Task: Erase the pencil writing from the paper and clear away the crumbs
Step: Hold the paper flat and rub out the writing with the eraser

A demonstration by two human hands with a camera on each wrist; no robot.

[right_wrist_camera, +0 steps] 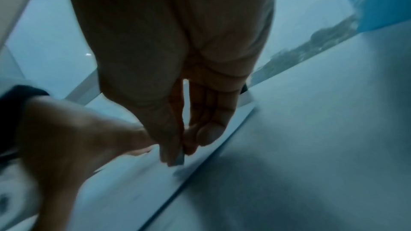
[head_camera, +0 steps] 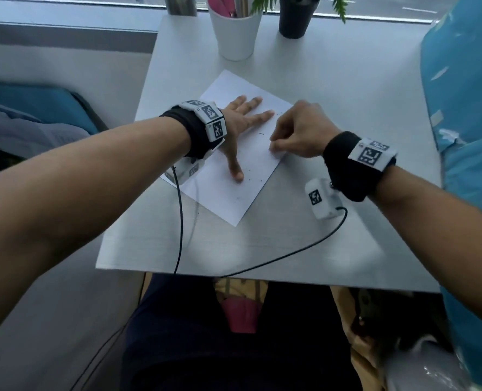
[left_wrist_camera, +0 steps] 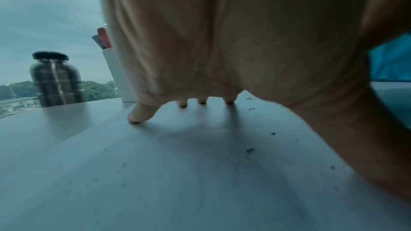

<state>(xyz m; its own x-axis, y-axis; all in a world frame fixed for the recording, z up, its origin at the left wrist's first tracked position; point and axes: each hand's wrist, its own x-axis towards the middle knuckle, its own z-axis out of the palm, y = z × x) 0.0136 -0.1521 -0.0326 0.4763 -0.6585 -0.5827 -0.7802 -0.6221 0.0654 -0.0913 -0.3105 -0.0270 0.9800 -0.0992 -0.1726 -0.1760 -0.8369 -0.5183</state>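
Nearest the head camera: both bare forearms, each with a black wrist band carrying white coded tags, reaching over the surface (head_camera: 333,108) toward the paper (head_camera: 234,193).

Right hand (head_camera: 299,131): grip clenched in a pinch. In the right wrist view the thumb and first fingers (right_wrist_camera: 171,140) press together on a small pale flat piece, apparently an eraser (right_wrist_camera: 180,159), whose lower end meets the paper near its right edge. The head view hides the piece behind the knuckles.

Left hand (head_camera: 241,128): grip released, grasping nothing. The palm is down on the paper with fingers straight and spread, thumb pointing toward the paper's near corner. The left wrist view shows the fingertips (left_wrist_camera: 138,115) touching the sheet and the palm arched above it.

Paper: white, lying flat and turned at an angle, at the middle of the surface. The left wrist's white camera box overlaps its left edge. No pencil writing can be made out at this sharpness.

Crumbs (head_camera: 252,179): small dark specks scattered on the paper, between the left thumb and the paper's right edge, with a few more between the two hands. The left wrist view shows several specks (left_wrist_camera: 250,150) beside the thumb base.

Beyond the paper, at the far edge of the surface: a white cup (head_camera: 235,32) holding pink items, and to its right a black pot (head_camera: 295,18) with green fronds. A dark jar (left_wrist_camera: 56,80) stands left of the cup in the left wrist view. Black cables run from both wrist units off the near edge of the surface.
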